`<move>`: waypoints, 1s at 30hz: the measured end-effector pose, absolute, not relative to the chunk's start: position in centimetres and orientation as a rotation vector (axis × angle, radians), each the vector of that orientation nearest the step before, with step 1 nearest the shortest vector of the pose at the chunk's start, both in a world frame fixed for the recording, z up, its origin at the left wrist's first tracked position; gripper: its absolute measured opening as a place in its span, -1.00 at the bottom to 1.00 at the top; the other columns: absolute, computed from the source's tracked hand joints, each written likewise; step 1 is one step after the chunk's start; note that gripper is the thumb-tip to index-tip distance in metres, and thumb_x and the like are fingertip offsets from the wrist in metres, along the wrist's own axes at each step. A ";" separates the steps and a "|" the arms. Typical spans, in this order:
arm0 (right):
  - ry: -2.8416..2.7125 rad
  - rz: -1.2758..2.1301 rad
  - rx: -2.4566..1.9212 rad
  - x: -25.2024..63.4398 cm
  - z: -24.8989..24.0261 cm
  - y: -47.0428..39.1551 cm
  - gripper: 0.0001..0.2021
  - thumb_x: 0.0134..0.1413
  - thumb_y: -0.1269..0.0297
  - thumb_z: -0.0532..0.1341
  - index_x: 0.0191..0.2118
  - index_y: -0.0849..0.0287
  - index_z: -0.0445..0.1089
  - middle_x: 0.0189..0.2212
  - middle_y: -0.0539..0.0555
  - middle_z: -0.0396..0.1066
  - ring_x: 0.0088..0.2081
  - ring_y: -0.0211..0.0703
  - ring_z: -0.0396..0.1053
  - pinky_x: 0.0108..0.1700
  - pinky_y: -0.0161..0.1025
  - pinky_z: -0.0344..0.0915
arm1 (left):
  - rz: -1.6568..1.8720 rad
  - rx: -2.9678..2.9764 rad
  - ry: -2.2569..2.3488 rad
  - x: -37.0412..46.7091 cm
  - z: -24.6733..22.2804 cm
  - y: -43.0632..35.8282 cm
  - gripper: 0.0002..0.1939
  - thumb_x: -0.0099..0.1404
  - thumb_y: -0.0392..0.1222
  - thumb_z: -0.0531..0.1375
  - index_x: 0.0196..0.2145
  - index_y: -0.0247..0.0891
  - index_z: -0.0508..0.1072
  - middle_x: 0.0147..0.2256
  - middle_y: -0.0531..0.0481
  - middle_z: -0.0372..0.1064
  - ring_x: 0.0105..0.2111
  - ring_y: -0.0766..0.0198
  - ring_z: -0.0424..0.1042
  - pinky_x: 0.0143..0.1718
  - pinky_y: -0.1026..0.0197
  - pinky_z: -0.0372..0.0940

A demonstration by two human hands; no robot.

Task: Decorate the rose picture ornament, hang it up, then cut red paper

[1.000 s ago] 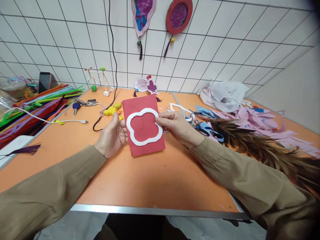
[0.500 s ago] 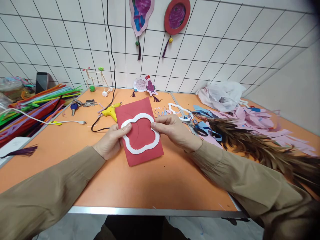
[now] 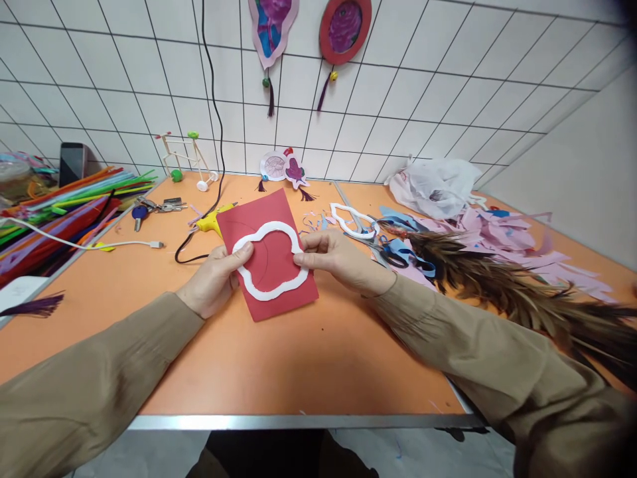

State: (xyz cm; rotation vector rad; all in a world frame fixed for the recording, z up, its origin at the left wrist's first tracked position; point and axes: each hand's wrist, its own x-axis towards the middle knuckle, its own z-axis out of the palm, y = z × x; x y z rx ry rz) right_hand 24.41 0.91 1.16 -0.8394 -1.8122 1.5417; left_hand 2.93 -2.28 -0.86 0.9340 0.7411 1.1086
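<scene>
Between my hands is a sheet of red paper [image 3: 259,211], held tilted above the table, with faint curved lines on it. On top of it lies a white wavy-edged paper frame [image 3: 272,293], open in the middle. My left hand [image 3: 215,279] grips the sheet's left edge, its thumb pressing the frame's left side. At the right edge, my right hand [image 3: 334,257] pinches the frame and the sheet between thumb and fingers. Fingers behind the paper are hidden. A yellow glue gun [image 3: 209,222] lies behind the sheet, partly covered by it.
Scissors [image 3: 393,255], a white leaf-shaped paper frame [image 3: 355,226], paper scraps [image 3: 492,232] and brown feathers [image 3: 478,272] lie on the right. Keys [image 3: 158,206], a white cable [image 3: 74,239] and colourful pipe cleaners [image 3: 84,199] are on the left. A small stick tricycle [image 3: 186,159] stands by the tiled wall.
The whole view has shifted slightly, so everything sits a little further left. Both hands keep the same hold on the red paper and the white frame.
</scene>
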 end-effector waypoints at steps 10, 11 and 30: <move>-1.764 1.076 -0.920 23.7 0.5 0.6 -0.75 -0.01 0.16 0.29 -0.23 0.19 0.41 -0.34 0.08 0.40 -0.34 -0.19 0.36 -0.32 -0.22 0.29 | 1.162 0.929 0.719 3.0 -1.1 -2.3 -0.78 0.16 -0.06 0.33 -0.40 -0.29 0.58 -0.47 -0.09 0.57 -0.44 0.10 0.53 -0.37 0.19 0.40; -1.781 0.853 -0.934 23.7 0.5 0.5 -0.75 0.01 0.19 0.28 -0.18 0.18 0.40 -0.31 0.09 0.39 -0.32 -0.17 0.36 -0.32 -0.21 0.30 | 1.180 0.920 0.725 3.0 -1.1 -2.2 -0.77 0.16 -0.06 0.33 -0.38 -0.30 0.58 -0.44 -0.09 0.58 -0.43 0.11 0.54 -0.36 0.20 0.41; -2.164 -0.864 -0.168 23.4 -1.3 0.1 -0.83 0.16 0.52 0.14 -0.21 0.21 0.44 -0.35 0.01 0.54 -0.26 -0.22 0.37 -0.10 -0.10 0.21 | 1.194 0.742 0.559 3.6 -0.3 -2.8 -0.68 0.36 -0.19 0.15 -0.01 -0.43 0.45 -0.08 -0.23 0.52 -0.05 0.05 0.49 0.00 0.10 0.38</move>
